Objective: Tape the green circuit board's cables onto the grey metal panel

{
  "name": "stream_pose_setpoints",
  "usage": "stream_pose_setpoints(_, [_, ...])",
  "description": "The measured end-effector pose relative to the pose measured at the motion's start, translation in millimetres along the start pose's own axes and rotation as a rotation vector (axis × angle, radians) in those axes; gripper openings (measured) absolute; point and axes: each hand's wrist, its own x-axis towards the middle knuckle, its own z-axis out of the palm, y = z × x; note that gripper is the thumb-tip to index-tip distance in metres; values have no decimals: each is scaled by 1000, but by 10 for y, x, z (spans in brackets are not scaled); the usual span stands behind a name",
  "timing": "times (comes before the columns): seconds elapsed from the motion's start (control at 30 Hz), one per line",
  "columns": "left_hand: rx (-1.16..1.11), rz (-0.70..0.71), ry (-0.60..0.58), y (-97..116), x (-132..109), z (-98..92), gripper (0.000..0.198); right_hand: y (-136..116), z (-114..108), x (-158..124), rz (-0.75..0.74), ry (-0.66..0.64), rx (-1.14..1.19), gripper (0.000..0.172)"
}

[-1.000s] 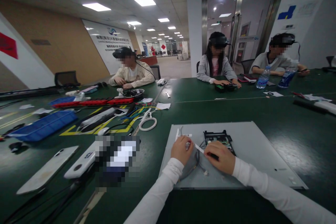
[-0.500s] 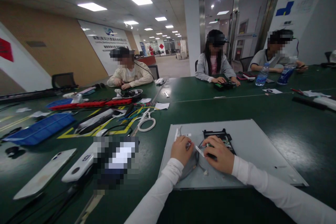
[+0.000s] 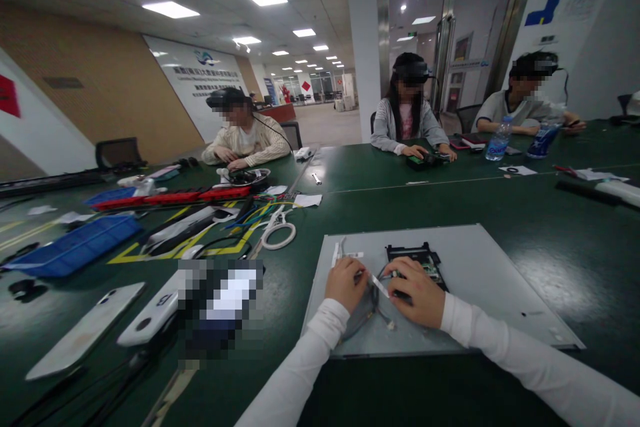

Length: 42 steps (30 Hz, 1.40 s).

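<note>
A flat grey metal panel [image 3: 490, 287] lies on the table in front of me. Over its left part, my left hand [image 3: 345, 285] is closed in a pinch at the upper end of a narrow white strip [image 3: 379, 284]. The strip's lower end is between the fingers of my right hand [image 3: 423, 295], which are also closed. What the strip is made of cannot be made out. Beneath and between the hands runs a grey cable [image 3: 373, 310] with a small pale connector [image 3: 391, 325]. A black bracket with a circuit board [image 3: 431, 263] sits behind my right hand, partly hidden by it.
To the left lie a white phone [image 3: 87, 330], a white handheld device [image 3: 153, 310], a blue tray [image 3: 75, 245], a white ring on a strap [image 3: 279, 236] and loose cables. Three people sit across the table. A water bottle [image 3: 499, 140] stands at the far right.
The white strip now spans from my left fingertips to my right fingers, with more of it showing. Both hands have barely moved. The view has shifted slightly.
</note>
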Motion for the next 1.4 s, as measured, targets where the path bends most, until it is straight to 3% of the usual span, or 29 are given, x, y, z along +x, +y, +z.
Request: stream_pose_setpoints(1.4, [115,21,-44,49,-12,-11,6,22,7,-12,-5,-11,12,5])
